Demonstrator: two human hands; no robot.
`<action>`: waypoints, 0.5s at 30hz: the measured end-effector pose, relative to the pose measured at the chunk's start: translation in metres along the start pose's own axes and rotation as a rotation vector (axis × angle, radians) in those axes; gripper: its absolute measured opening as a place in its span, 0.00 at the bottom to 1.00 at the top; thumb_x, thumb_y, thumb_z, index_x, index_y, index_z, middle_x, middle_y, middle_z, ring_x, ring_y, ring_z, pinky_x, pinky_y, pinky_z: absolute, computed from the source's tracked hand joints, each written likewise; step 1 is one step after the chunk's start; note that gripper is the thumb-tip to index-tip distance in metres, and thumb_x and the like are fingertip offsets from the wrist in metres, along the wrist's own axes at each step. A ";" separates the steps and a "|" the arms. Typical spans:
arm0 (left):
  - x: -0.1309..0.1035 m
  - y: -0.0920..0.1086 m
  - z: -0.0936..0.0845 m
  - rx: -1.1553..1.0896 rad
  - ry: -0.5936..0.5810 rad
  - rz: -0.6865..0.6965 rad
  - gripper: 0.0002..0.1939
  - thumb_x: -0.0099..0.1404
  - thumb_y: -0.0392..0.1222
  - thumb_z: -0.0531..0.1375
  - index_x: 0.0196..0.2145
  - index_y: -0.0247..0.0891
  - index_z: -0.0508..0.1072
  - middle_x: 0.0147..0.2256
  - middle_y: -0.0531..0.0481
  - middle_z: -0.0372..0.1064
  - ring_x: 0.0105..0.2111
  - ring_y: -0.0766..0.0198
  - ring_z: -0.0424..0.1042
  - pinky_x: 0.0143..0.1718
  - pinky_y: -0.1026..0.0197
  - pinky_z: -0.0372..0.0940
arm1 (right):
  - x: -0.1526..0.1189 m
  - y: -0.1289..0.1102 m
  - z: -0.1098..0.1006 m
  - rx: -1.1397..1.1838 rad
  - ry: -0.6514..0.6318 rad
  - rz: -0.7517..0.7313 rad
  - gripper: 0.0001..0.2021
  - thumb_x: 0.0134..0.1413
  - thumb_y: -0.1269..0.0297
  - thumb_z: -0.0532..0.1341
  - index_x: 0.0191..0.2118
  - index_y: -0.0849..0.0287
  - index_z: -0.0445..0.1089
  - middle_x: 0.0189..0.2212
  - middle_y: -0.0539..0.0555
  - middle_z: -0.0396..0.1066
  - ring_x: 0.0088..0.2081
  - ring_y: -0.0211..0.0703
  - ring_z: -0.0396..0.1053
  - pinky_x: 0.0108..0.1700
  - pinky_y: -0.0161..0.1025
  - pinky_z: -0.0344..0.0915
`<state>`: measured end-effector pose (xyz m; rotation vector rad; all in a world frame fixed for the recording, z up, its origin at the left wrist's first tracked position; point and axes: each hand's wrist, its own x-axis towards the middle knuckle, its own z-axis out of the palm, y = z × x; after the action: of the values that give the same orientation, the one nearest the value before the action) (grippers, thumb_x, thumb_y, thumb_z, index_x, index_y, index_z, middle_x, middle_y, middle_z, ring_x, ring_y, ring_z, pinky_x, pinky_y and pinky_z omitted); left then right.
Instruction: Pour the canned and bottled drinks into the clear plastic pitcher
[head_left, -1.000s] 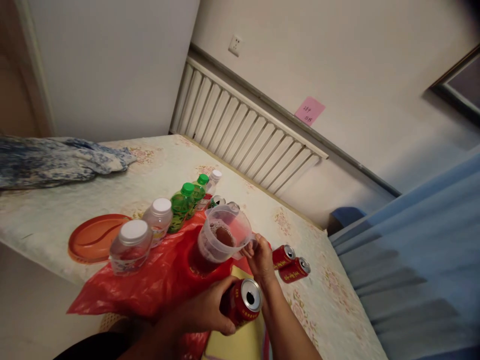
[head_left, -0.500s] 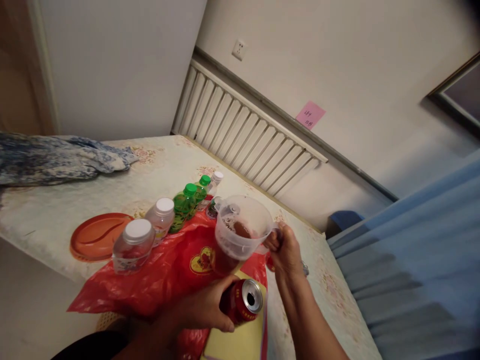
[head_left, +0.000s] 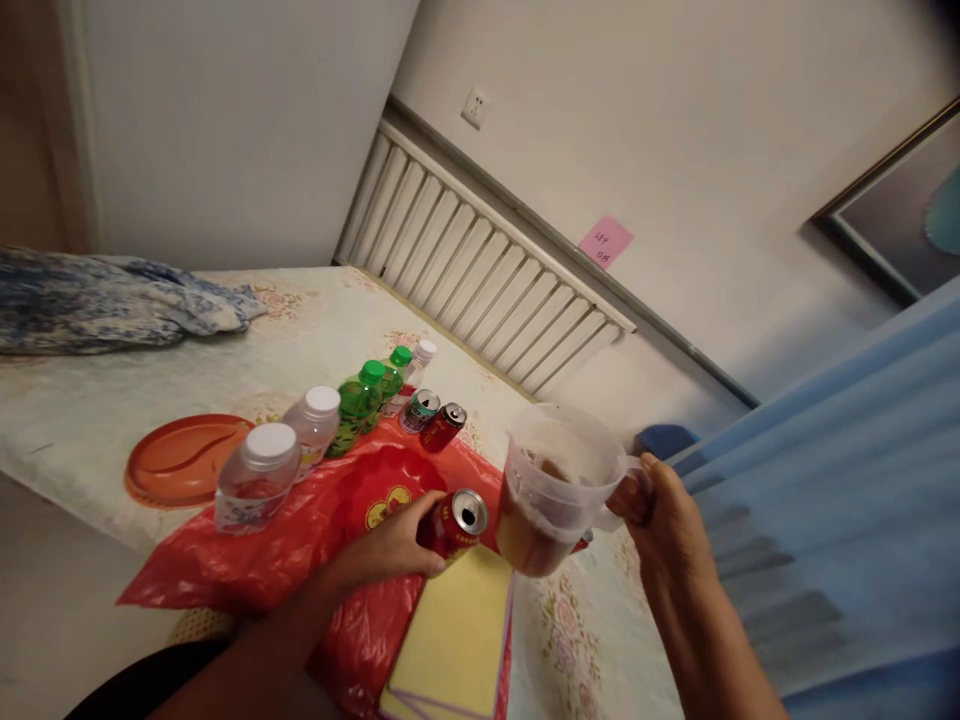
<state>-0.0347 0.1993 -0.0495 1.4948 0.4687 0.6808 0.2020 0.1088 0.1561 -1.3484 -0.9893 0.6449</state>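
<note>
My left hand (head_left: 401,540) is closed round a red drink can (head_left: 455,527) whose top opening shows. The can is above the far end of a yellow notebook (head_left: 454,630); whether it touches the notebook I cannot tell. My right hand (head_left: 664,505) grips the handle of a clear plastic measuring jug (head_left: 551,495), partly filled with brown, foamy liquid. The jug is right of the can, held almost upright. Beyond my left hand lies a red scalloped tray (head_left: 367,470) on a red plastic bag (head_left: 285,560).
Two opened cans, a green one (head_left: 420,408) and a red one (head_left: 444,427), stand behind the tray. Green-capped bottles (head_left: 360,405) and white-capped jars (head_left: 259,480) line its left. An orange plate (head_left: 184,460) and a patterned cloth (head_left: 112,305) lie farther left. A blue curtain (head_left: 810,520) hangs at right.
My right hand has moved the jug to the right, away from above the tray. My left hand with the can has shifted up and left in view. The two cans behind now show.
</note>
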 end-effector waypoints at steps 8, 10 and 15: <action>0.013 0.005 -0.004 0.127 0.076 -0.001 0.38 0.45 0.34 0.64 0.56 0.41 0.64 0.50 0.48 0.72 0.51 0.48 0.70 0.49 0.55 0.66 | -0.032 0.011 -0.035 -0.165 0.024 0.119 0.22 0.51 0.50 0.57 0.14 0.54 0.52 0.11 0.43 0.45 0.16 0.33 0.42 0.20 0.36 0.44; 0.016 0.003 -0.004 0.133 0.089 0.014 0.38 0.45 0.34 0.64 0.56 0.41 0.64 0.51 0.48 0.72 0.51 0.48 0.69 0.50 0.55 0.65 | -0.038 0.016 -0.040 -0.206 -0.008 0.150 0.22 0.51 0.49 0.58 0.15 0.55 0.54 0.12 0.43 0.46 0.17 0.33 0.42 0.21 0.36 0.43; 0.020 0.000 -0.004 0.142 0.096 0.036 0.37 0.46 0.34 0.64 0.56 0.39 0.65 0.51 0.47 0.71 0.50 0.49 0.70 0.49 0.56 0.65 | -0.050 0.023 -0.043 -0.280 -0.039 0.159 0.24 0.51 0.45 0.59 0.15 0.54 0.53 0.13 0.43 0.46 0.18 0.33 0.41 0.22 0.36 0.41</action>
<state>-0.0226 0.2158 -0.0473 1.6120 0.5739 0.7634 0.2192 0.0486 0.1261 -1.6788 -1.0387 0.6712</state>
